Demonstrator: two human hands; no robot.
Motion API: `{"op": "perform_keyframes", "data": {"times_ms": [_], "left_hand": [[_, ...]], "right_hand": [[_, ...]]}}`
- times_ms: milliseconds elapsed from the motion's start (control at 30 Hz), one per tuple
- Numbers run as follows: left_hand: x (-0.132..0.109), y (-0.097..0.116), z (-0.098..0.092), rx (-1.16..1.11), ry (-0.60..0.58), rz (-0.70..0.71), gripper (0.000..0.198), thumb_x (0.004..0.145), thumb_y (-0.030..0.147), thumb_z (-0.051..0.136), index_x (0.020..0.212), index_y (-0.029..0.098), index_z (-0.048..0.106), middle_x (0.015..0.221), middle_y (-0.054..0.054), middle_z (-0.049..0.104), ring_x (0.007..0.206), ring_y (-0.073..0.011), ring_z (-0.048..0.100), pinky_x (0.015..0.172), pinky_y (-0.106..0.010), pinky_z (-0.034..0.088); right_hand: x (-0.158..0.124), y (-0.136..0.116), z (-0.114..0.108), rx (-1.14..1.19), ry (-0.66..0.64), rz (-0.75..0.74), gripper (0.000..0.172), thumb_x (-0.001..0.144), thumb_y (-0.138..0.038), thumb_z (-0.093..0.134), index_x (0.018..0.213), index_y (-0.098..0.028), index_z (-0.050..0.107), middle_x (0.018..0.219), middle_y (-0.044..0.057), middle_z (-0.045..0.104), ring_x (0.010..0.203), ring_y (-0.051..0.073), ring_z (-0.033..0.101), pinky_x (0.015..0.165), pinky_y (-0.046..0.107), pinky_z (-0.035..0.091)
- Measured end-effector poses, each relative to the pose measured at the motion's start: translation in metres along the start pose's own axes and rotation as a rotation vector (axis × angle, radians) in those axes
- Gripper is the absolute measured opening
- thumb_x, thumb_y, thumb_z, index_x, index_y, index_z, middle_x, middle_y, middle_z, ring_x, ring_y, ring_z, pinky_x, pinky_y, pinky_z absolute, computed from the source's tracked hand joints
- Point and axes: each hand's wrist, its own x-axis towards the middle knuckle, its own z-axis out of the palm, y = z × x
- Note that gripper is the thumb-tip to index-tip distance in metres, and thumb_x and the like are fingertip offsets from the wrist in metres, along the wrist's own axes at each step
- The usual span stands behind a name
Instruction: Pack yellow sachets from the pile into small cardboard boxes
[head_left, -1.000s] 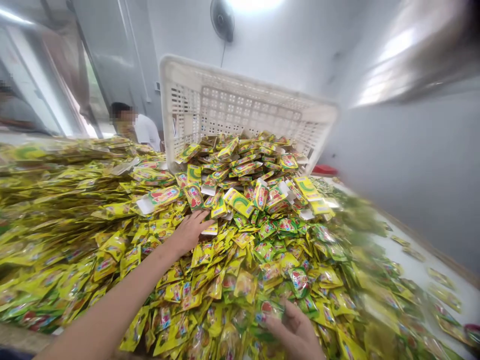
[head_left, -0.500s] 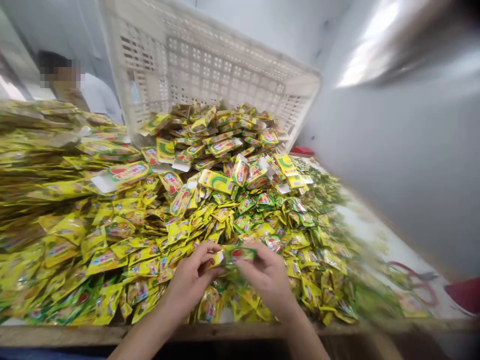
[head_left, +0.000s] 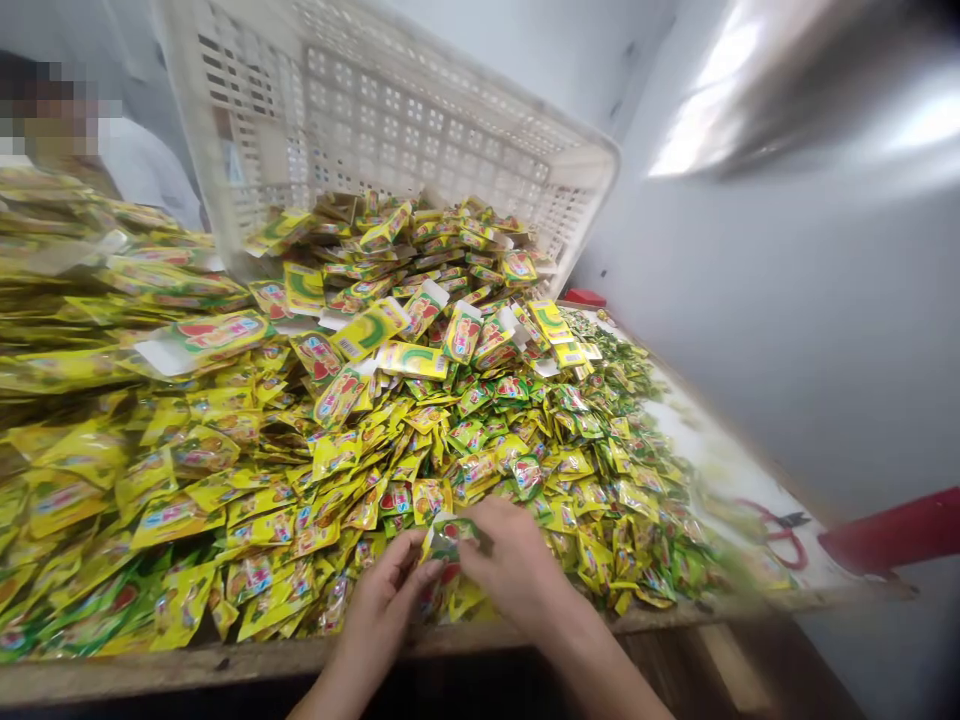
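Observation:
Near the table's front edge, my left hand (head_left: 386, 600) pinches a small yellow carton, mostly hidden by the fingers and blurred. From the right, my right hand (head_left: 510, 560) holds a shiny green packet (head_left: 448, 536) with its fingertips, right at the carton's end. How far the packet sits inside the carton cannot be made out. Both hands are just above a heap of yellow and green packets (head_left: 337, 455). Behind them, several flat printed cartons (head_left: 412, 360) with white flaps lie on the heap.
A white plastic crate (head_left: 450, 110) lies tipped with cartons spilling from its mouth. Red-handled scissors (head_left: 784, 535) lie at the right on the white tabletop (head_left: 697, 440), beside a red object (head_left: 900, 530). At the far left is a person in a white top (head_left: 150, 175).
The view has shifted to the right. My right hand has moved closer to the left one, bringing the green packet against the carton. A yellow carton has appeared on the pile behind.

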Motion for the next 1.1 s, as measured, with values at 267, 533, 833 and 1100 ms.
{"op": "perform_keyframes", "data": {"times_ms": [267,533,833,1100], "left_hand": [[-0.01,-0.006,-0.008,-0.11,-0.034,-0.023,0.037,0.077,0.036,0.072,0.112,0.025,0.067,0.113,-0.005,0.07,0.109,-0.0271,0.061,0.093,-0.033,0.048],[-0.011,0.0,-0.013,-0.145,0.023,-0.065,0.033,0.077,0.036,0.072,0.107,0.023,0.069,0.109,-0.004,0.072,0.104,-0.0256,0.063,0.091,-0.032,0.049],[-0.014,0.005,-0.022,-0.145,0.065,-0.219,0.036,0.084,0.042,0.064,0.112,0.021,0.072,0.119,-0.006,0.071,0.116,-0.0261,0.061,0.105,-0.035,0.042],[-0.003,0.005,-0.038,0.128,0.165,-0.059,0.033,0.076,0.044,0.072,0.102,0.024,0.076,0.111,-0.004,0.075,0.11,-0.0262,0.065,0.104,-0.038,0.047]], "right_hand": [[0.009,-0.026,-0.017,-0.051,-0.262,-0.142,0.022,0.078,-0.012,0.065,0.098,-0.021,0.068,0.088,0.002,0.065,0.081,0.016,0.058,0.07,0.023,0.04],[0.0,0.0,0.019,0.0,-0.041,-0.228,0.013,0.083,-0.019,0.066,0.073,-0.022,0.073,0.105,0.006,0.06,0.102,0.023,0.049,0.086,0.035,0.042],[-0.018,0.009,0.054,0.94,0.007,0.487,0.024,0.074,-0.039,0.073,0.082,-0.018,0.065,0.05,-0.007,0.049,0.035,0.007,0.038,0.033,0.018,0.032],[-0.002,0.007,0.053,0.845,0.128,0.249,0.022,0.077,-0.04,0.073,0.084,-0.021,0.08,0.077,0.004,0.062,0.058,0.012,0.058,0.046,0.021,0.05]]}}
